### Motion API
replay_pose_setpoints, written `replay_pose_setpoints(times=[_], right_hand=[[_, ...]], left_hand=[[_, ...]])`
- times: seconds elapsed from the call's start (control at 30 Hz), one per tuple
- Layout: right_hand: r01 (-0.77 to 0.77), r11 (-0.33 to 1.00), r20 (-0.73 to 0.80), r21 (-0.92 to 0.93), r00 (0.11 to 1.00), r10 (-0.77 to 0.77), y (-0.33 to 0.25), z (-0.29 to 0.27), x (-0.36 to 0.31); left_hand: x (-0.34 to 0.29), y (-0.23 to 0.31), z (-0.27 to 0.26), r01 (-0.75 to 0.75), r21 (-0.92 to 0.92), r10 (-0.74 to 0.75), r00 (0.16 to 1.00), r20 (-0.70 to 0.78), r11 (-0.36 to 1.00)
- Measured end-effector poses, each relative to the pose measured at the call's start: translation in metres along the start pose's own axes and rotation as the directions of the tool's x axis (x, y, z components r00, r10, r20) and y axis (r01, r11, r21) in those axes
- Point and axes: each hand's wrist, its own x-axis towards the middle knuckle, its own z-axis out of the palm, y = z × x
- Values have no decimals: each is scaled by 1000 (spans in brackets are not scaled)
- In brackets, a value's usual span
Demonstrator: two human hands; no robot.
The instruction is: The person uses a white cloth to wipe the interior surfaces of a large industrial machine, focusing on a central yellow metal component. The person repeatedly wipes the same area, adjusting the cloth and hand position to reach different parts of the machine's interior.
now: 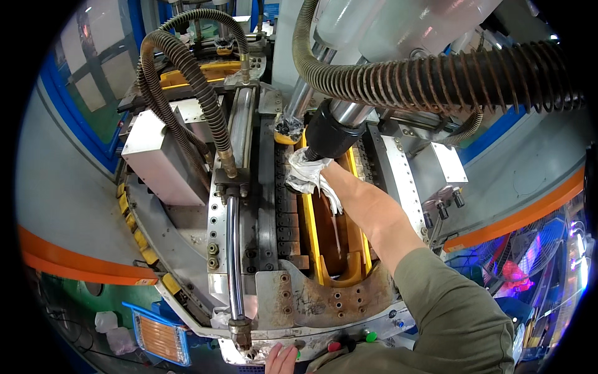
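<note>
My right hand (pixel 323 174) reaches into the middle of a machine and is closed on a crumpled white cloth (pixel 306 173). Loose strips of the cloth hang over a yellow-edged trough (pixel 309 234) with a brown inside. The cloth hides most of my fingers. Just above it a black cylindrical head (pixel 334 132) on a metal rod points down, close to my hand. At the lower edge my left hand (pixel 281 359) rests on the machine's front rim, fingers stretched out with nothing in them, near a red button (pixel 334 346) and a green button (pixel 371 336).
A thick spring-wrapped hose (pixel 430 80) arches overhead, with more ribbed hoses (pixel 187 68) at left. A chrome rod (pixel 233 255) runs along the left side. Orange rails (pixel 81 258) bound the machine. A blue rack (pixel 161 333) stands lower left, a fan (pixel 529 249) at right.
</note>
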Motion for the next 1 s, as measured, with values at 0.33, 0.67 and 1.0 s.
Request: replay_pose_setpoints(times=[0.33, 0.67, 1.0], right_hand=[[863, 92, 658, -497, 444, -608, 50, -7, 80], [423, 250, 423, -871, 904, -58, 47, 58, 62], [227, 973, 324, 35, 919, -226, 64, 33, 42]], left_hand=[[-4, 15, 2, 4, 3, -5, 999, 37, 1000], [0, 17, -5, 28, 62, -29, 1000, 7, 998], [-28, 6, 6, 155, -105, -163, 984, -77, 982]])
